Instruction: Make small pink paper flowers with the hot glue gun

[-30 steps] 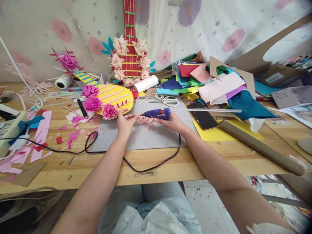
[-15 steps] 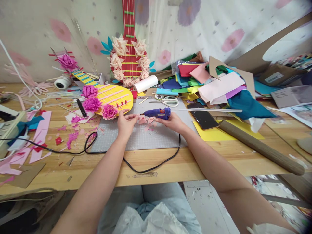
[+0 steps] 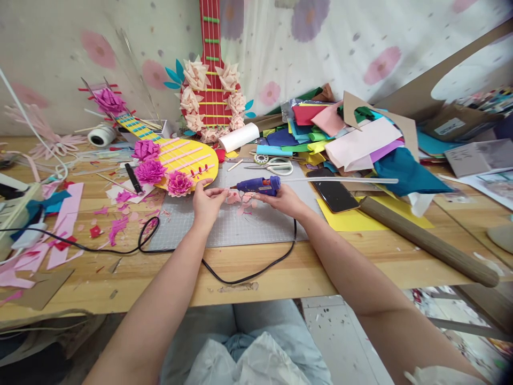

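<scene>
My right hand [image 3: 279, 198] is closed round a blue hot glue gun [image 3: 259, 185], whose nozzle points left. A long clear glue stick [image 3: 344, 181] runs out of its back end. The fingers of my left hand [image 3: 209, 199] are pinched close to the nozzle tip; what they hold is too small to make out. Pink paper petals [image 3: 241, 201] lie under the gun on the grey cutting mat [image 3: 232, 230]. Touching or just behind my left hand is the yellow paper guitar [image 3: 188, 160] with magenta paper flowers [image 3: 150, 172] along its edge.
A red guitar [image 3: 211, 101] with cream flowers leans at the back. Scissors [image 3: 276, 167] and a white roll [image 3: 239, 137] lie behind the mat. On the right are a phone [image 3: 334, 191], a brown tube [image 3: 428, 240] and heaped coloured paper [image 3: 360, 141]. A black cord [image 3: 240, 282] loops in front.
Hardly anything differs. Both hands and the glue gun keep their places, and the whole view has shifted very slightly.
</scene>
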The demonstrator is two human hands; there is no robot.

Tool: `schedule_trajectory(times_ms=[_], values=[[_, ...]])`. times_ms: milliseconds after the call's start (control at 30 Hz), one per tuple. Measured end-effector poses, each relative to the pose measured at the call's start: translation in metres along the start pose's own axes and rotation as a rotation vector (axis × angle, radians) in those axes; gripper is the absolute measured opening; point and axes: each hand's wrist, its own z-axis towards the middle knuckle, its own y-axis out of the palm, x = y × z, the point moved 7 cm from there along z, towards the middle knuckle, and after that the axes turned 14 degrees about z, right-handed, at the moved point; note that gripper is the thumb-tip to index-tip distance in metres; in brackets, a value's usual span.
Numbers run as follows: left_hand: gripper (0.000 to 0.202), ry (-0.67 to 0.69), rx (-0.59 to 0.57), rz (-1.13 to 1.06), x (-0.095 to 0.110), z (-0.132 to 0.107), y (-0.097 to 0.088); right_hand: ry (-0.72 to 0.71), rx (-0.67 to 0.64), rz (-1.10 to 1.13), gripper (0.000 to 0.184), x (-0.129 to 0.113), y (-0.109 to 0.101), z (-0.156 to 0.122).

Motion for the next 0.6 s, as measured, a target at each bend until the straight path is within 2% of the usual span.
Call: schedule_trajectory(times_ms=[400, 500, 600], values=[[0.053, -0.005, 0.005, -0.072, -0.002, 0.002, 0.0, 0.078, 0.002, -0.064, 0.035, 0.0, -0.003, -0.003], [0.053, -0.036, 0.004, -0.108, -0.003, 0.002, -0.001, 0.118, 0.071, -0.102, 0.039, 0.001, -0.015, -0.004], [0.053, -0.046, 0.0, -0.144, -0.003, 0.002, 0.0, 0.148, 0.21, -0.174, 0.041, 0.006, -0.034, -0.002]])
